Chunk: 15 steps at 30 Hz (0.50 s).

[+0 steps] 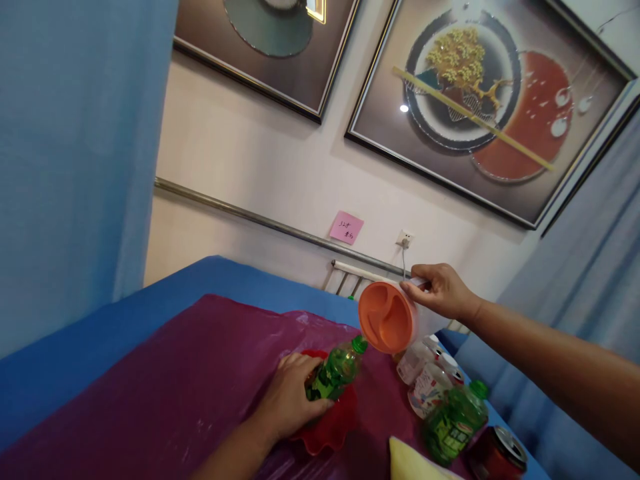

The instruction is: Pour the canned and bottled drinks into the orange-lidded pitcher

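My left hand (287,395) is wrapped around a green plastic bottle (336,375) with a green cap, which leans to the right over a red wavy-rimmed bowl (334,430). In my right hand (444,291) is the handle of a pitcher with an orange lid (385,317). The pitcher is tilted so that its lid faces me, just above and right of the bottle's cap. Its whitish body is partly hidden behind the lid and hand. Whether anything is inside the pitcher I cannot tell.
A purple plastic sheet (165,393) covers part of the blue surface (220,273). Along the right stand clear bottles (429,390), another green bottle (457,423) and a dark red can (497,453). A yellow cloth-like thing (415,460) lies in front. Blue curtains (75,147) hang at both sides.
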### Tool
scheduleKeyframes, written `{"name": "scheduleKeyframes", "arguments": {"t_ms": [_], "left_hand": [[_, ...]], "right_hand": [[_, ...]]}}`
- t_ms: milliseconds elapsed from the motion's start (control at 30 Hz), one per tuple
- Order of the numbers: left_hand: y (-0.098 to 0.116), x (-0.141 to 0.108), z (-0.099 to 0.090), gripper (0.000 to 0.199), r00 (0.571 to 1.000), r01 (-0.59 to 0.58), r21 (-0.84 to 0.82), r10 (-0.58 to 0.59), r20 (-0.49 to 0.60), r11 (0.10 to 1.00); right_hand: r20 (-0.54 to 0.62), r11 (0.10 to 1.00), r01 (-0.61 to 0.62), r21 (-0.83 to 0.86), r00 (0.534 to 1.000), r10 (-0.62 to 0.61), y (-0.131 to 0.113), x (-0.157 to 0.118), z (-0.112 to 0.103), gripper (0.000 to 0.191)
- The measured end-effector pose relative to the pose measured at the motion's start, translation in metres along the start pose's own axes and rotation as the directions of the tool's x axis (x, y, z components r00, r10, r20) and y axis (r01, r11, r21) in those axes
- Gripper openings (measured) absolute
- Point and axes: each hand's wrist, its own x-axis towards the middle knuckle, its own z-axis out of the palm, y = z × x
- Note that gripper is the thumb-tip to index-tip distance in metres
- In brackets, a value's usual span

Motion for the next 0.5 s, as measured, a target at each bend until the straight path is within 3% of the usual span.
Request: {"name": "scheduleKeyframes", "arguments": {"t_ms": [500], "left_hand": [[-0.0012,0.0005,-0.0009,0.055,1.0,0.013,0.009,-0.013,0.013,1.0]], "right_hand": [[-0.036,1.0,0.01,0.0,0.999,-0.01,-0.0013,-0.0021,0.001,0.045]]}}
